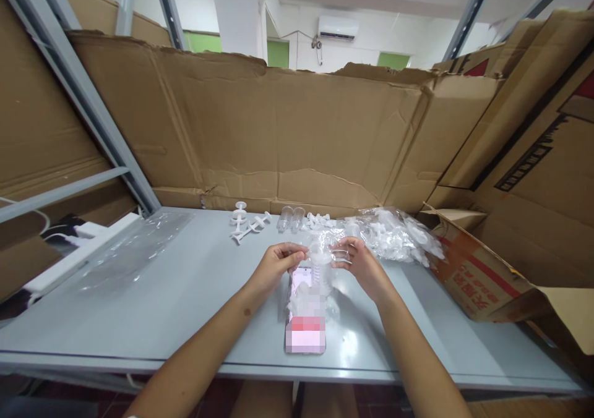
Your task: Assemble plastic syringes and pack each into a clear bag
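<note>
My left hand (280, 262) is closed, thumb and forefinger pinching the edge of a clear plastic bag (330, 288). Inside the bag are a see-through ribbed cylinder (320, 268) and some whitish parts whose kind is hard to make out. On the bag's other side is my right hand (361, 262), its fingers apart and touching the film near the top. Beneath the bag lies a phone (305, 342) with its screen lit, partly covered by the bag.
Further back lie white plunger-like parts (250, 227), two clear ribbed cups (291, 218), small white pieces (319, 221) and a bag of white parts (394, 235). A flat plastic bag (134, 254) and a power strip (83, 258) are left. Cardboard (288, 127) walls the back; a carton (477, 276) stands right.
</note>
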`<action>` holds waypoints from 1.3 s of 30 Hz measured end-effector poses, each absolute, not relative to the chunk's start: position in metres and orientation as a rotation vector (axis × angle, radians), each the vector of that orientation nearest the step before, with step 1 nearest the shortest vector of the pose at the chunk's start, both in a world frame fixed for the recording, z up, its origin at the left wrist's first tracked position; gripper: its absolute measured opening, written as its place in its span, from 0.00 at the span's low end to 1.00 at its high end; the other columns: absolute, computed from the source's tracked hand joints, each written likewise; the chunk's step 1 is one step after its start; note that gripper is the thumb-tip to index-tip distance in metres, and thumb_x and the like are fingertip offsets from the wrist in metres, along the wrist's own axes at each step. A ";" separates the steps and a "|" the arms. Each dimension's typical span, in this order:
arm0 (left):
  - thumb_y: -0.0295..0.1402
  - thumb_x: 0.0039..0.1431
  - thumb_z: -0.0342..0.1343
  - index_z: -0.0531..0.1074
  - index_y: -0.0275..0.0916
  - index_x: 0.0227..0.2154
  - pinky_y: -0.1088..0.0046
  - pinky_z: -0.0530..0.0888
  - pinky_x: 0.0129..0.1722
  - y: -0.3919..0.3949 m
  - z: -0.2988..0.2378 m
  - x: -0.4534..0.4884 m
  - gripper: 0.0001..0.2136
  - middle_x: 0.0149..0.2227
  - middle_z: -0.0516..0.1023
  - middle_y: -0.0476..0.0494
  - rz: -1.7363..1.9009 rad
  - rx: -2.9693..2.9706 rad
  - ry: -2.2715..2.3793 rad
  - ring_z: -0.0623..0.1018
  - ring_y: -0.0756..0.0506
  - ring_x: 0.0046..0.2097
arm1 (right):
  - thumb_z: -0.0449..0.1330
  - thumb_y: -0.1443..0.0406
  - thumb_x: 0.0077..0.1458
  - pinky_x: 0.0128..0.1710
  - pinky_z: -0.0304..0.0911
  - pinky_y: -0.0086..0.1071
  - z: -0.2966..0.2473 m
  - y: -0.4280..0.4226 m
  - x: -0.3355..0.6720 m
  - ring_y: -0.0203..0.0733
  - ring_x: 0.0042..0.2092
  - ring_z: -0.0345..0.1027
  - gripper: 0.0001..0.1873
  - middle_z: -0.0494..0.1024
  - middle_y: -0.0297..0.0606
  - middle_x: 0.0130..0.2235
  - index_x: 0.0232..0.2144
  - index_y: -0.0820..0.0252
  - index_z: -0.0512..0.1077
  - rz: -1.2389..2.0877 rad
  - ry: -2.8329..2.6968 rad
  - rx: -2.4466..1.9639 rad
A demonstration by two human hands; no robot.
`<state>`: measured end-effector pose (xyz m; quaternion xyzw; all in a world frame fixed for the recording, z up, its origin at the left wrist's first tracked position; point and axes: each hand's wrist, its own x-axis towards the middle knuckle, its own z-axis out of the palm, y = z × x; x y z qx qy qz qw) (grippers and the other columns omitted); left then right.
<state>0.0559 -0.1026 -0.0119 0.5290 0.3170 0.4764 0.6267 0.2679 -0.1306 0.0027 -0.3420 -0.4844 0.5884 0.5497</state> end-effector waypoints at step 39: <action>0.36 0.46 0.60 0.77 0.35 0.33 0.77 0.56 0.22 -0.104 -0.006 0.055 0.12 0.26 0.74 0.45 1.031 1.214 0.704 0.61 0.55 0.23 | 0.66 0.60 0.41 0.32 0.61 0.32 0.003 -0.133 0.262 0.33 0.29 0.65 0.13 0.75 0.33 0.35 0.21 0.58 0.65 1.595 -0.927 -0.823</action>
